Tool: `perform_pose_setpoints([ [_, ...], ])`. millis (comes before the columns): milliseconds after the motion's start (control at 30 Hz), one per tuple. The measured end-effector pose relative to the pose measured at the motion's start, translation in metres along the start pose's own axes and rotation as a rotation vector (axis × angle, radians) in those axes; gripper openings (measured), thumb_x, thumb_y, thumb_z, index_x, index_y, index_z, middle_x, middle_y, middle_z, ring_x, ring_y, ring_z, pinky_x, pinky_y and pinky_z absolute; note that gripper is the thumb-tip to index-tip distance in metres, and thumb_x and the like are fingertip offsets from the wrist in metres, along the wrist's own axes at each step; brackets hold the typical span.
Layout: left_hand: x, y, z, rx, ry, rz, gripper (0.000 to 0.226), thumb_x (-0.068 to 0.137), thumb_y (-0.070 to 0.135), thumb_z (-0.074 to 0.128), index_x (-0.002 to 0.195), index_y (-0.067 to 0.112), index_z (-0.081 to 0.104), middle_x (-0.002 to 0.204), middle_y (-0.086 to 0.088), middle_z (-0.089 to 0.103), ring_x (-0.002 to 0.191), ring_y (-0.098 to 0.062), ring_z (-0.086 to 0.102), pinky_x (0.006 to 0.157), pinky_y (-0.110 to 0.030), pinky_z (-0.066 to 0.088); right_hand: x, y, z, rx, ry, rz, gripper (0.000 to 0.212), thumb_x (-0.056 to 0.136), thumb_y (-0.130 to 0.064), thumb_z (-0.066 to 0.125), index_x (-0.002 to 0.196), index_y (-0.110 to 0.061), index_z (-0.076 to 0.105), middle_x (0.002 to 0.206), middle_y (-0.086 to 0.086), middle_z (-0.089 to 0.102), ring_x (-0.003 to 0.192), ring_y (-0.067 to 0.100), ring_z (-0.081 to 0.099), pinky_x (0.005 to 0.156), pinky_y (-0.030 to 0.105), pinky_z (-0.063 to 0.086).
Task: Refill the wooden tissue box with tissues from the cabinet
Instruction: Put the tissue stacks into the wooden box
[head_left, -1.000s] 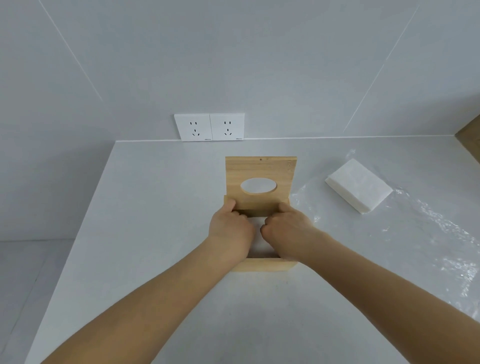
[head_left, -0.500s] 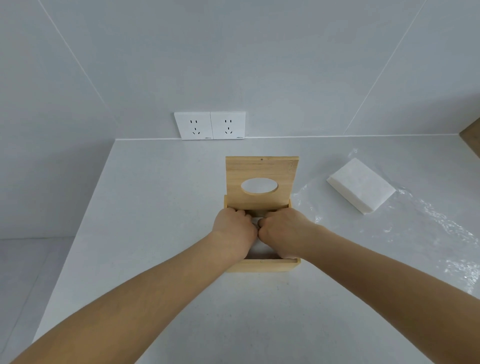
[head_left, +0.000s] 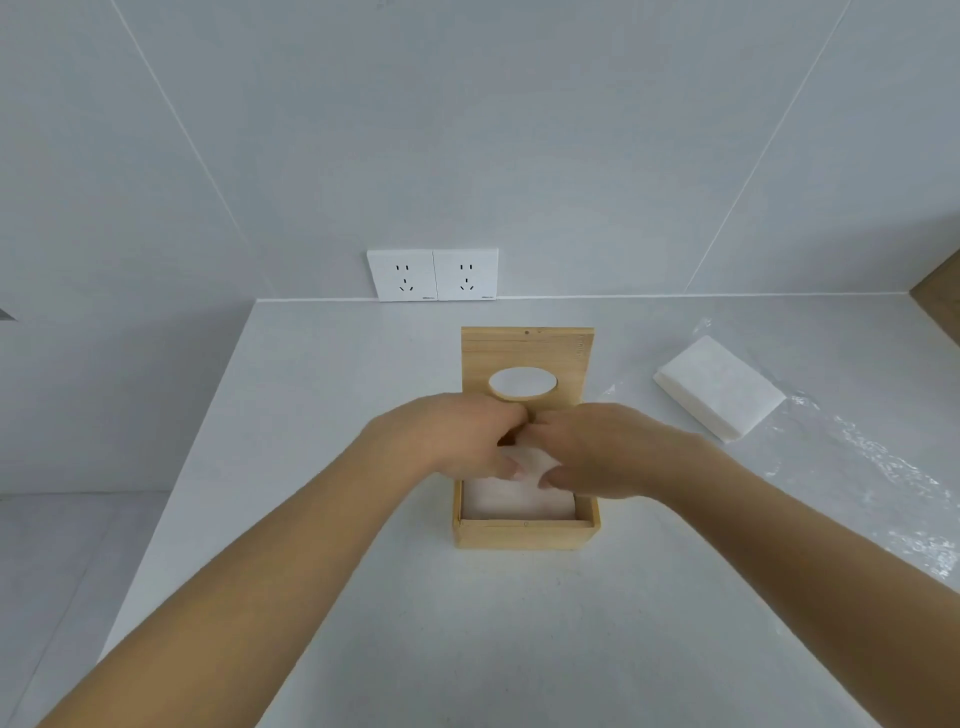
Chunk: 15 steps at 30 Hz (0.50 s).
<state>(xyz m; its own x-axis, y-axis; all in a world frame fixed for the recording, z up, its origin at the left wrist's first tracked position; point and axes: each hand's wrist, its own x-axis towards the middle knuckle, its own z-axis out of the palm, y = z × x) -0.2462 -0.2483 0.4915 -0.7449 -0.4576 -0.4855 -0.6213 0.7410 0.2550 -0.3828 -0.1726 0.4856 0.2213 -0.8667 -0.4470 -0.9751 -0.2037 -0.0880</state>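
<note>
The wooden tissue box (head_left: 524, 535) stands on the white counter, its lid (head_left: 527, 353) with an oval hole raised upright at the back. White tissues (head_left: 519, 501) lie inside the box. My left hand (head_left: 457, 441) and my right hand (head_left: 597, 452) are over the box's back half, fingers curled, pinching a raised fold of the top tissue (head_left: 530, 460) between them. A second stack of white tissues (head_left: 719, 387) lies on the counter to the right.
Clear plastic wrap (head_left: 872, 467) is spread on the counter under and in front of the loose stack. Two wall sockets (head_left: 432, 274) sit on the back wall. A wooden cabinet edge (head_left: 943, 291) shows at far right. The counter's left edge (head_left: 208, 415) drops to the floor.
Both hands have lifted from pressing down inside the box and now pull up a fold of the top tissue. The tissues inside are now visible at the front.
</note>
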Motion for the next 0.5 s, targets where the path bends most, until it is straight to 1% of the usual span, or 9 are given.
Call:
perform_pose_setpoints([
  [33, -0.006, -0.001, -0.002, -0.018, 0.061, -0.014, 0.037, 0.090, 0.041, 0.053, 0.121, 0.022, 0.050, 0.116, 0.003, 0.059, 0.102, -0.020, 0.056, 0.083, -0.035, 0.047, -0.008, 0.004, 0.000, 0.008, 0.098, 0.004, 0.043, 0.093, -0.034, 0.051, 0.135, -0.027, 0.041, 0.130, -0.011, 0.050, 0.112, 0.021, 0.054, 0.085, 0.030, 0.043],
  [67, -0.011, -0.001, -0.003, -0.017, 0.135, -0.035, 0.038, 0.091, 0.043, 0.051, 0.124, 0.023, 0.048, 0.118, 0.003, 0.058, 0.104, -0.020, 0.055, 0.085, -0.035, 0.046, -0.015, 0.008, 0.001, 0.012, 0.213, 0.009, 0.042, 0.092, -0.036, 0.051, 0.133, -0.026, 0.044, 0.128, -0.010, 0.053, 0.109, 0.021, 0.055, 0.083, 0.029, 0.040],
  [100, -0.016, 0.001, -0.001, 0.009, 0.229, -0.053, 0.038, 0.092, 0.044, 0.049, 0.124, 0.024, 0.047, 0.118, 0.003, 0.058, 0.104, -0.020, 0.056, 0.084, -0.035, 0.046, -0.022, 0.011, 0.004, 0.014, 0.339, 0.012, 0.040, 0.091, -0.039, 0.053, 0.127, -0.022, 0.050, 0.119, -0.007, 0.058, 0.103, 0.023, 0.058, 0.080, 0.029, 0.040],
  [167, -0.022, 0.005, 0.008, 0.066, 0.471, -0.059, 0.038, 0.091, 0.049, 0.047, 0.120, 0.025, 0.050, 0.111, 0.006, 0.062, 0.099, -0.019, 0.057, 0.077, -0.029, 0.044, -0.032, 0.018, 0.015, -0.009, 0.562, 0.022, 0.042, 0.084, -0.045, 0.056, 0.111, -0.013, 0.061, 0.102, 0.000, 0.067, 0.089, 0.026, 0.064, 0.075, 0.034, 0.048],
  [200, -0.024, 0.009, 0.016, 0.073, 0.595, -0.044, 0.040, 0.089, 0.051, 0.049, 0.119, 0.024, 0.053, 0.108, 0.007, 0.063, 0.096, -0.019, 0.058, 0.075, -0.028, 0.041, -0.036, 0.020, 0.021, -0.006, 0.654, 0.041, 0.046, 0.082, -0.047, 0.056, 0.109, -0.011, 0.063, 0.100, 0.002, 0.068, 0.087, 0.026, 0.066, 0.074, 0.036, 0.051],
  [233, -0.026, 0.013, 0.023, 0.067, 0.694, -0.029, 0.041, 0.087, 0.051, 0.051, 0.117, 0.023, 0.056, 0.105, 0.008, 0.064, 0.093, -0.019, 0.059, 0.074, -0.027, 0.040, -0.040, 0.022, 0.028, 0.006, 0.719, 0.069, 0.051, 0.081, -0.050, 0.055, 0.111, -0.010, 0.063, 0.103, 0.003, 0.069, 0.089, 0.026, 0.066, 0.076, 0.037, 0.053],
  [333, -0.027, 0.025, 0.043, 0.035, 0.864, 0.020, 0.048, 0.080, 0.052, 0.053, 0.109, 0.016, 0.065, 0.103, 0.003, 0.068, 0.088, -0.021, 0.065, 0.074, -0.027, 0.047, -0.051, 0.022, 0.047, 0.042, 0.770, 0.136, 0.067, 0.081, -0.058, 0.050, 0.127, -0.009, 0.055, 0.122, 0.008, 0.062, 0.107, 0.027, 0.061, 0.090, 0.037, 0.046],
  [433, -0.023, 0.040, 0.058, -0.007, 0.901, 0.059, 0.055, 0.079, 0.054, 0.051, 0.116, 0.015, 0.063, 0.118, 0.000, 0.065, 0.104, -0.019, 0.062, 0.085, -0.028, 0.047, -0.061, 0.026, 0.063, 0.076, 0.777, 0.182, 0.078, 0.083, -0.067, 0.042, 0.141, -0.015, 0.040, 0.140, 0.012, 0.049, 0.125, 0.029, 0.050, 0.105, 0.041, 0.036],
  [500, -0.020, 0.054, 0.064, -0.032, 0.898, 0.104, 0.058, 0.081, 0.055, 0.052, 0.123, 0.016, 0.060, 0.126, -0.001, 0.060, 0.114, -0.019, 0.057, 0.091, -0.030, 0.045, -0.069, 0.031, 0.072, 0.107, 0.765, 0.219, 0.080, 0.084, -0.073, 0.032, 0.145, -0.020, 0.031, 0.146, 0.012, 0.042, 0.133, 0.030, 0.042, 0.110, 0.042, 0.030],
])
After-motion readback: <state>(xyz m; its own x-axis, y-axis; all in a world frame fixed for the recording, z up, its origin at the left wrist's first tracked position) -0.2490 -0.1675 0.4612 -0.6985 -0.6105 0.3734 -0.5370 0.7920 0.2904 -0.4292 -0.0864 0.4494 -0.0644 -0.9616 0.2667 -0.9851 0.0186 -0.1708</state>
